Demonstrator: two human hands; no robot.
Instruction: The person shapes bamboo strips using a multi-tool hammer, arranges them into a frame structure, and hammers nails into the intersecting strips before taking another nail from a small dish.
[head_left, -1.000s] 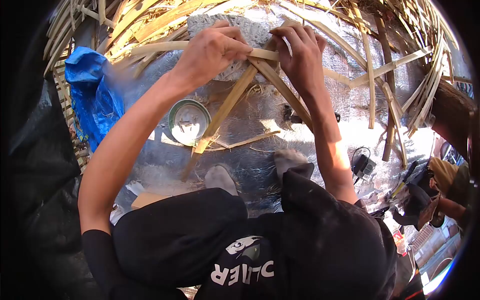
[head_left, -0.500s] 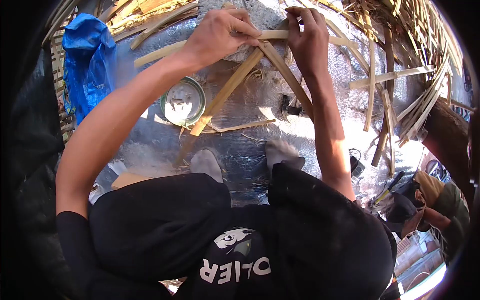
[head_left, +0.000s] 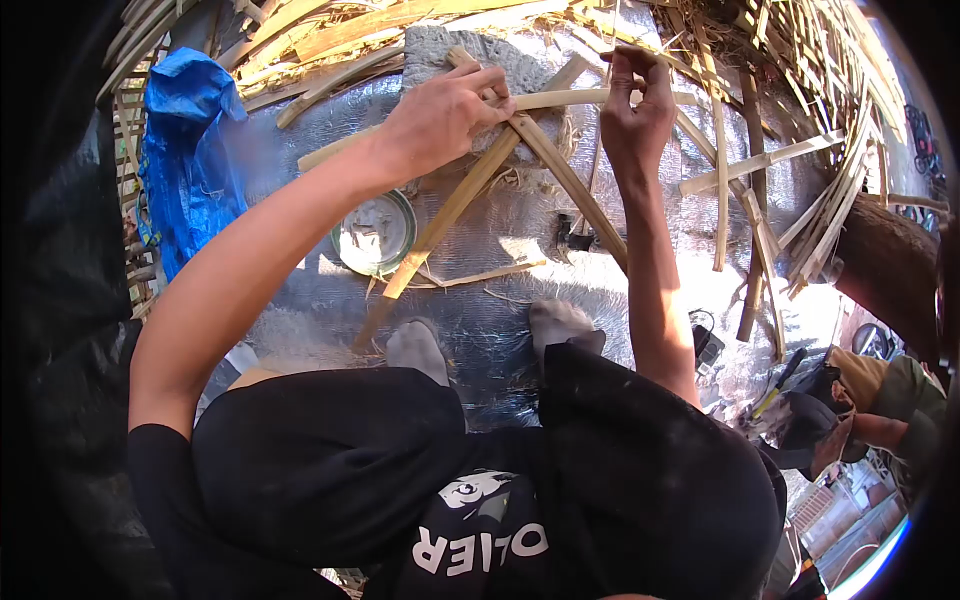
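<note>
My left hand (head_left: 450,118) is closed on flat bamboo strips where they cross, its fingertips pressed at the joint. One pale bamboo strip (head_left: 565,99) runs sideways from there towards the right hand. Two more lengths slope down from the crossing: a left bamboo strip (head_left: 448,208) and a right bamboo strip (head_left: 575,187). To the right, my right hand (head_left: 640,108) is raised with fingers pinched on what looks like a thin strand (head_left: 615,20), which shows above the fingertips. Its exact kind is too fine to tell. Part of the joint is hidden behind the left fingers.
Below the left forearm stands a round tin (head_left: 376,235). A rough grey block (head_left: 425,58) lies behind the joint. Blue plastic sheeting (head_left: 195,150) hangs at left. Loose bamboo strips (head_left: 722,190) lie at right, by a woven bamboo piece (head_left: 845,70). Silver foil matting (head_left: 470,300) covers the ground.
My right hand has moved away from the joint to the right and slightly down, the thin strand now showing above it. My left hand stays at the crossing. The view has shifted slightly.
</note>
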